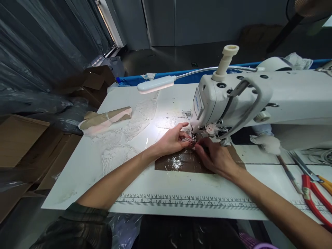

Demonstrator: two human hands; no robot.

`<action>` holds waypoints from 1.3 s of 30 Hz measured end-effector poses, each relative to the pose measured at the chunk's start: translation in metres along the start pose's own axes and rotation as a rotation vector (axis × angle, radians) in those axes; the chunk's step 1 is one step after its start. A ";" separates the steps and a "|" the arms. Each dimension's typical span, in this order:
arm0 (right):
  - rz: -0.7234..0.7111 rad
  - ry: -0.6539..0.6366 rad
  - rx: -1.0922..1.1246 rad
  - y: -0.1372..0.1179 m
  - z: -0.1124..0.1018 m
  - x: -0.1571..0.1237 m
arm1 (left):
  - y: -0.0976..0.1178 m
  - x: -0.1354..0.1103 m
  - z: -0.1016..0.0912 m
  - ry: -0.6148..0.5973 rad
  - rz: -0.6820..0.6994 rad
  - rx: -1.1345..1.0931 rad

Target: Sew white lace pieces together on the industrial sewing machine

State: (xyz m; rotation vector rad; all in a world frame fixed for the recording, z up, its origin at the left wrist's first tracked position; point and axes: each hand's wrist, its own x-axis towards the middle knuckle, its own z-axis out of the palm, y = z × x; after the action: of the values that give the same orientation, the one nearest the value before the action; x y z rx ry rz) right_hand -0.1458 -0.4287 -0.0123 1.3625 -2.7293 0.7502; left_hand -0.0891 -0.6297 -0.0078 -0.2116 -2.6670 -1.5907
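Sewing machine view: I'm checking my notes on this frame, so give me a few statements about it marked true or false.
1. The left hand and right hand are both under the head of the sewing machine. True.
2. The lamp is off. False: it is lit and shines on the table.
3. Red-handled scissors lie at the table's right end. True.
4. The tied fabric roll lies right of the machine. False: it lies at the table's left.
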 end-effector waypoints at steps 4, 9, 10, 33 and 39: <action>-0.128 -0.094 0.062 0.019 -0.026 -0.023 | 0.028 -0.011 -0.025 -0.194 0.175 0.499; -0.192 0.113 -0.219 0.040 -0.036 -0.030 | 0.041 -0.014 -0.035 -0.287 0.301 0.769; -0.194 0.131 -0.225 0.040 -0.034 -0.027 | 0.038 -0.012 -0.033 -0.284 0.326 0.757; -0.067 0.171 -0.002 0.037 0.005 -0.004 | 0.016 0.018 0.001 -0.015 0.066 0.649; -0.084 0.153 0.078 0.035 0.002 -0.006 | 0.018 0.021 0.014 0.033 0.082 0.753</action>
State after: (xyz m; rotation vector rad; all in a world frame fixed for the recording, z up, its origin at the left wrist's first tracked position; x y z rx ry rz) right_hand -0.1678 -0.4069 -0.0296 1.3627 -2.5350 0.9221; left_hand -0.1073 -0.6071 0.0032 -0.2522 -2.9467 -0.4811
